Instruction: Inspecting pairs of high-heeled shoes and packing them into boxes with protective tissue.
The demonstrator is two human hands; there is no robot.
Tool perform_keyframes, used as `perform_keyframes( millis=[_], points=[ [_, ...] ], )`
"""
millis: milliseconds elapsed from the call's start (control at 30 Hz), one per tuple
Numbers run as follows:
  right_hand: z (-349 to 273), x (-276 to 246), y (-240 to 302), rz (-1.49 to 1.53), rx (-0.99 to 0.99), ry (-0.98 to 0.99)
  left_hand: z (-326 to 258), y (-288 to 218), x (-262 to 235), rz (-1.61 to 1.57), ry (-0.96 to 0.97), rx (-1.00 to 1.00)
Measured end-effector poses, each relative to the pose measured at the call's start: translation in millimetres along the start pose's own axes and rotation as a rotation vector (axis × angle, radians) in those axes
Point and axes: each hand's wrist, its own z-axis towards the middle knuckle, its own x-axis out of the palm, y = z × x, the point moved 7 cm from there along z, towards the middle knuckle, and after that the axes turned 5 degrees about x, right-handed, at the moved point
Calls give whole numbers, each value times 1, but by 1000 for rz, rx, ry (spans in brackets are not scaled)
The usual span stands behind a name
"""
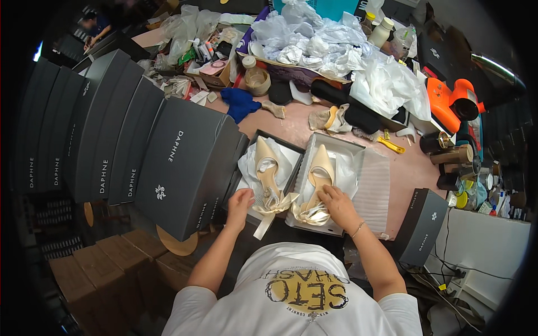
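Two beige pointed-toe slingback shoes with satin bows lie side by side in front of me. The left shoe rests on white tissue paper in a dark box part, its ribbon end hanging over the near edge. The right shoe is in a grey box part lined with white paper. My right hand is closed on the right shoe's side near its strap, with the fingertips at its inner edge. My left hand is open beside the left box part, fingers loosely bent, holding nothing visible.
Dark shoeboxes stand in a row on the left; another box is at the right. A bin of crumpled tissue paper, an orange tool, a yellow-handled brush and several bottles lie around the pink tabletop.
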Motion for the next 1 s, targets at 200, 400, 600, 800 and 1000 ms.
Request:
perform_keyframes(
  millis=[200, 400, 600, 800, 1000],
  points=[
    [-8, 11, -34, 673, 515, -36, 7, 33, 37, -88, 244, -318],
    [-14, 82, -25, 1471, 852, 58, 14, 41, 77, -318, 191, -287],
    [-39, 24, -4, 1791, 692, -66, -40, -26, 80, -259, 223, 51],
    [-55, -38, 33, 1731, 403, -55, -83, -92, 105, -246, 421, 231],
    [-55, -52, 47, 1753, 322, -36, -89, -100, 112, -246, 486, 249]
  ],
)
